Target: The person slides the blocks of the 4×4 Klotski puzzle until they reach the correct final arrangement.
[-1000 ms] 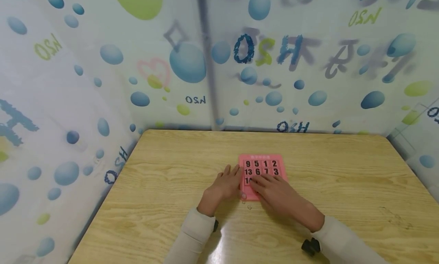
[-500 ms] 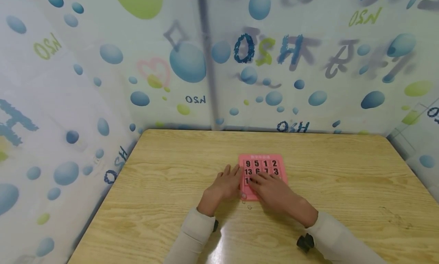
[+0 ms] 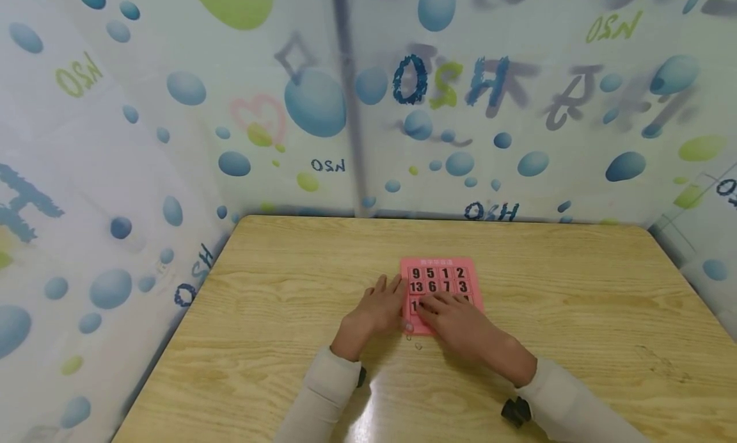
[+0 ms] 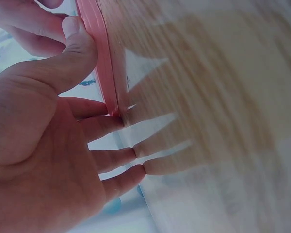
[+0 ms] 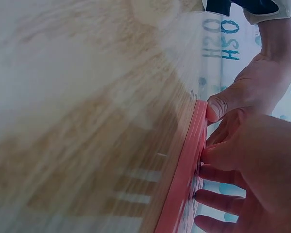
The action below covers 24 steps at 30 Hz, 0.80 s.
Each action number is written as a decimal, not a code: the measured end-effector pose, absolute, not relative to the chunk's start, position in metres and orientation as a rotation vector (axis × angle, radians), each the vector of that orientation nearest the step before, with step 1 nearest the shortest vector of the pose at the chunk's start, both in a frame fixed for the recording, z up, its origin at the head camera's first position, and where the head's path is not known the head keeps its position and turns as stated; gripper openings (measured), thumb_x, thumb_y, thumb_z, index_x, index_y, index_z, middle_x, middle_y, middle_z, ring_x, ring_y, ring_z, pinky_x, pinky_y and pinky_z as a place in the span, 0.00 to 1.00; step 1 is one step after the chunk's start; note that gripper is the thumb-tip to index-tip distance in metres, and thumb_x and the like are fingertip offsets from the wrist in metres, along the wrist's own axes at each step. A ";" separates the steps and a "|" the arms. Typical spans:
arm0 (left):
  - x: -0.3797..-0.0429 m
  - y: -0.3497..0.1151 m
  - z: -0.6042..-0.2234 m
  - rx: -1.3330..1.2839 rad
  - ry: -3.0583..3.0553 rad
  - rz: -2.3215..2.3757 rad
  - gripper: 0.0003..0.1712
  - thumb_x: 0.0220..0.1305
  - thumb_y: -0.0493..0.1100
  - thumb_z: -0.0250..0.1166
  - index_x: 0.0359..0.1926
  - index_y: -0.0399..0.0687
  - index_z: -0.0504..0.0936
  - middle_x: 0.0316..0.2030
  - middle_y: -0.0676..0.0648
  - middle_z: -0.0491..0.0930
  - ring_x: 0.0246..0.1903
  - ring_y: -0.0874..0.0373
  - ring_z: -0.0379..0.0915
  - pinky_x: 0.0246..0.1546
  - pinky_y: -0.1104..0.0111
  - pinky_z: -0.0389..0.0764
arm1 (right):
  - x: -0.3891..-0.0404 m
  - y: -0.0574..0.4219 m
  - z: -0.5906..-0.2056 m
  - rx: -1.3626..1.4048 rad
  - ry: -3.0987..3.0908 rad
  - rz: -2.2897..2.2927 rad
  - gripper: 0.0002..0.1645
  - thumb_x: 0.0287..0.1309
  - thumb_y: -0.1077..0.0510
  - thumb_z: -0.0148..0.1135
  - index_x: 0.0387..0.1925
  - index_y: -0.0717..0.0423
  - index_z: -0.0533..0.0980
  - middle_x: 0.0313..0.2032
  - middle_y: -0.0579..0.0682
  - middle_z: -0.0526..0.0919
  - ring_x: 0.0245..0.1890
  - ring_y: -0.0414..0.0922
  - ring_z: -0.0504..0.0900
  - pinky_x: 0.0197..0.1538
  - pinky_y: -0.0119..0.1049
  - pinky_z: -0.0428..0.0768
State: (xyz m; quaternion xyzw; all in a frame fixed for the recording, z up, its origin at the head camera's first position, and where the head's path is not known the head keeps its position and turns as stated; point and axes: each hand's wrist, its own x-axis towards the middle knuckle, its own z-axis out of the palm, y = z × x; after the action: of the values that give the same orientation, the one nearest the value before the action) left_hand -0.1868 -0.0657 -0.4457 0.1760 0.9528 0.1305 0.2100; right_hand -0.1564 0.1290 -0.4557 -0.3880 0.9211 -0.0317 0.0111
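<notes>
A pink number sliding puzzle (image 3: 410, 262) with black numerals lies on the wooden table. In the head view its upper rows read 9, 5, 1, 2 and 13, 6, 7, 3. My left hand (image 3: 380, 310) rests along its left side, fingers extended. The left wrist view shows the thumb (image 4: 76, 41) on the frame near one corner and the fingertips down on the tabletop. My right hand (image 3: 460, 321) lies over the lower rows with its fingers extended, fingertips touching the number tiles (image 3: 414, 306). Much of the lower rows is hidden under it.
The wooden table (image 3: 288, 264) stretches out on both sides of the puzzle. Behind it stands a wall covering (image 3: 380, 148) printed with blue and green drops. Small ring-shaped marks (image 3: 418, 346) show on the tabletop just in front of the puzzle.
The left tile of the third row has slid slightly toward me, leaving a thin gap beneath 13. My right hand has shifted a little leftward overall. The left hand stays put.
</notes>
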 end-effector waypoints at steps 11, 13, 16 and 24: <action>-0.187 -0.066 -0.445 0.495 2.658 0.349 0.54 0.61 0.57 0.67 0.79 0.46 0.48 0.78 0.44 0.46 0.77 0.42 0.36 0.73 0.49 0.52 | -0.152 0.129 -0.455 -1.245 2.869 -0.054 0.20 0.71 0.59 0.52 0.60 0.56 0.78 0.63 0.52 0.75 0.65 0.55 0.71 0.66 0.56 0.70; -0.187 -0.066 -0.444 0.497 2.659 0.349 0.54 0.62 0.57 0.67 0.79 0.46 0.48 0.78 0.44 0.46 0.77 0.42 0.37 0.73 0.49 0.52 | -0.151 0.129 -0.454 -1.248 2.873 -0.049 0.20 0.71 0.59 0.52 0.60 0.56 0.78 0.63 0.52 0.75 0.64 0.55 0.71 0.65 0.56 0.71; -0.186 -0.066 -0.444 0.501 2.660 0.351 0.54 0.61 0.57 0.67 0.79 0.45 0.48 0.78 0.44 0.46 0.77 0.41 0.37 0.73 0.49 0.53 | -0.150 0.129 -0.454 -1.259 2.877 -0.055 0.20 0.71 0.59 0.52 0.60 0.56 0.78 0.62 0.52 0.76 0.64 0.55 0.72 0.64 0.56 0.72; -0.186 -0.066 -0.444 0.499 2.658 0.362 0.54 0.61 0.56 0.67 0.79 0.45 0.48 0.78 0.44 0.46 0.77 0.41 0.36 0.74 0.49 0.52 | -0.148 0.128 -0.452 -1.250 2.864 -0.047 0.19 0.71 0.59 0.53 0.60 0.55 0.78 0.62 0.52 0.76 0.63 0.55 0.72 0.64 0.57 0.72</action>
State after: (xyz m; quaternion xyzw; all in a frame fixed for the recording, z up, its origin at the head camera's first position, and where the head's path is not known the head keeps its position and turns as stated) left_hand -0.1863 -0.0662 -0.4439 0.1790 0.9534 0.1300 0.2052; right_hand -0.1476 0.1284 -0.4520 -0.3999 0.9164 -0.0149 0.0085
